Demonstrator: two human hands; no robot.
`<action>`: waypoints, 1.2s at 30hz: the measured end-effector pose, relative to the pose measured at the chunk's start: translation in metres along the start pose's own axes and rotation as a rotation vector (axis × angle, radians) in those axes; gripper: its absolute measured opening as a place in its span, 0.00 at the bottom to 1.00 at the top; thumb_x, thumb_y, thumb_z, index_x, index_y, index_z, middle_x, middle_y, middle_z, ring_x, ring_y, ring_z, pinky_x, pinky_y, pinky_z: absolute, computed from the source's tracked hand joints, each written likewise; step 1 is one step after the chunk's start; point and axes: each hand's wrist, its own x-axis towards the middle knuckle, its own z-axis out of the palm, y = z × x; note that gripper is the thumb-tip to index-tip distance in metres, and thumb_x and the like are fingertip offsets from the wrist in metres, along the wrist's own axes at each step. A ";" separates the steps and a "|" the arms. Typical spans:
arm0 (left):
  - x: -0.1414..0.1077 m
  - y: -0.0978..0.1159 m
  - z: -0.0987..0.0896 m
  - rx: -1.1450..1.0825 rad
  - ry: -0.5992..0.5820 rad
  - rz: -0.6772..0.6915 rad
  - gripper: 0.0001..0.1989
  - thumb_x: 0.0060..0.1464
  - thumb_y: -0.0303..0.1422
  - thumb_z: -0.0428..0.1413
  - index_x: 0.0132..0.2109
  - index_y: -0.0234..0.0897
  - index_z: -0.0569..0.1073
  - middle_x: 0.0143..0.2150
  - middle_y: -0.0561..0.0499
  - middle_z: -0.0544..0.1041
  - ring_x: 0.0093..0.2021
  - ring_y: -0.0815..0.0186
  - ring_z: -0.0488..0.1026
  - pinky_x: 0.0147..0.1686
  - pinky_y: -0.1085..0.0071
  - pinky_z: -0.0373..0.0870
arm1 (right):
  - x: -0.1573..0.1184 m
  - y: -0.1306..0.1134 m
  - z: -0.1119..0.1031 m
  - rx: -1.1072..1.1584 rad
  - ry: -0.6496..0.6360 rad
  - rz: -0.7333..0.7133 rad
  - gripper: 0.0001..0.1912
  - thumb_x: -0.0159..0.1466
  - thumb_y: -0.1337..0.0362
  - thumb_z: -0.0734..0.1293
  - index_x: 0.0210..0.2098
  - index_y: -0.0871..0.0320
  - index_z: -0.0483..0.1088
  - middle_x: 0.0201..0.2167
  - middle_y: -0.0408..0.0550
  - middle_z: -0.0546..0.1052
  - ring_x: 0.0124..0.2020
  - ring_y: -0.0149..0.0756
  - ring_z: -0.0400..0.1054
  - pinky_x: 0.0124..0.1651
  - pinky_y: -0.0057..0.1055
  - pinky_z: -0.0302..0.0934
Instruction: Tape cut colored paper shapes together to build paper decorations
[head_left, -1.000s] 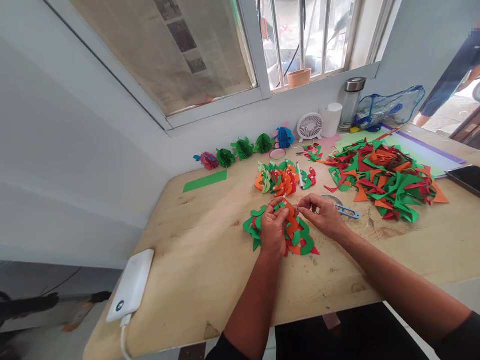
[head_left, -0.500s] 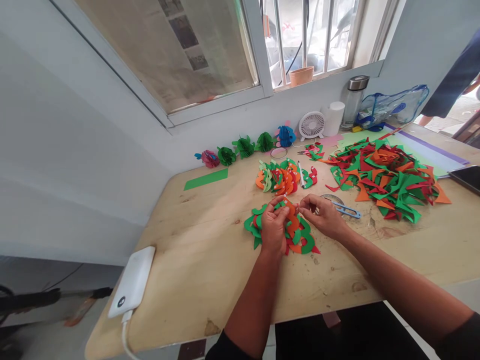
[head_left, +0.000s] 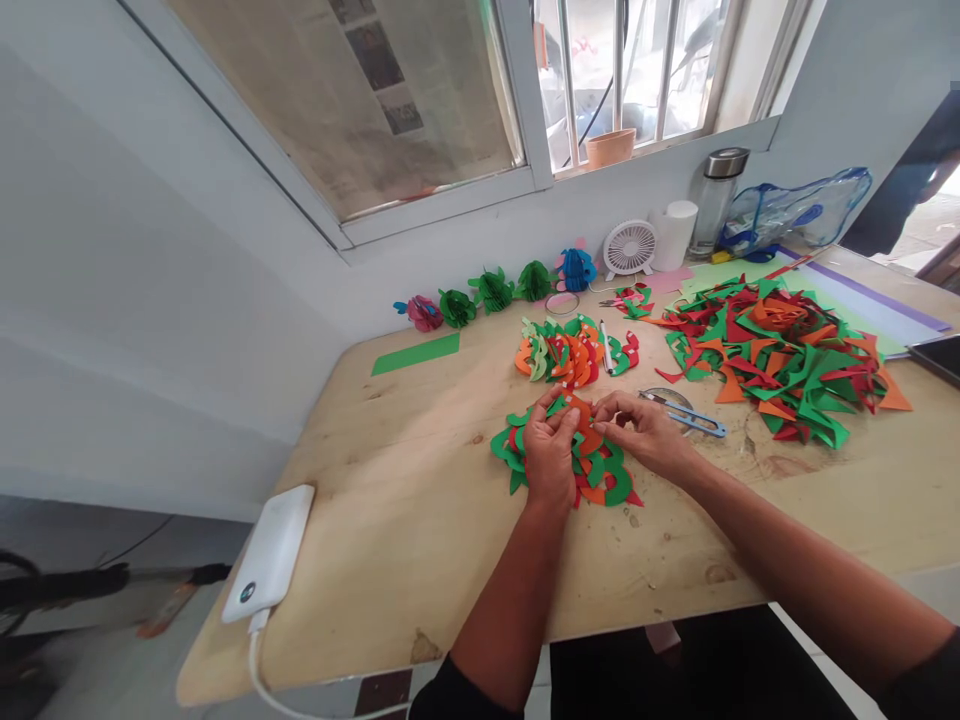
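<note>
Little has changed: the left hand (head_left: 550, 452) and right hand (head_left: 637, 430) still pinch an orange cutout (head_left: 581, 415) above the pile (head_left: 600, 478) on the counter (head_left: 420, 520).

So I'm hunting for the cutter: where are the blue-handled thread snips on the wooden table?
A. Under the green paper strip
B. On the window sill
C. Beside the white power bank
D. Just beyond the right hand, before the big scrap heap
D: the blue-handled thread snips lie on the wooden table just beyond the right hand, short of the heap of red, green and orange paper offcuts.
</note>
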 end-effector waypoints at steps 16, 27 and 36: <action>-0.003 0.002 0.004 0.096 -0.003 -0.014 0.24 0.42 0.29 0.62 0.49 0.35 0.70 0.37 0.46 0.79 0.36 0.66 0.76 0.38 0.71 0.71 | 0.000 -0.005 -0.001 -0.145 0.177 0.062 0.08 0.57 0.61 0.64 0.25 0.58 0.70 0.22 0.42 0.72 0.24 0.29 0.61 0.29 0.28 0.55; -0.007 0.009 0.008 0.184 0.069 0.045 0.19 0.43 0.27 0.59 0.46 0.32 0.71 0.33 0.48 0.79 0.26 0.70 0.75 0.34 0.71 0.72 | 0.001 0.000 0.000 -0.063 0.150 0.138 0.08 0.56 0.60 0.65 0.26 0.58 0.70 0.24 0.43 0.74 0.24 0.29 0.61 0.28 0.28 0.55; -0.006 0.006 0.007 0.159 0.045 0.059 0.22 0.42 0.28 0.61 0.48 0.32 0.71 0.32 0.48 0.79 0.26 0.69 0.75 0.35 0.70 0.73 | 0.001 -0.002 0.000 0.069 0.154 0.204 0.11 0.54 0.56 0.67 0.26 0.58 0.70 0.23 0.43 0.73 0.24 0.30 0.63 0.28 0.29 0.57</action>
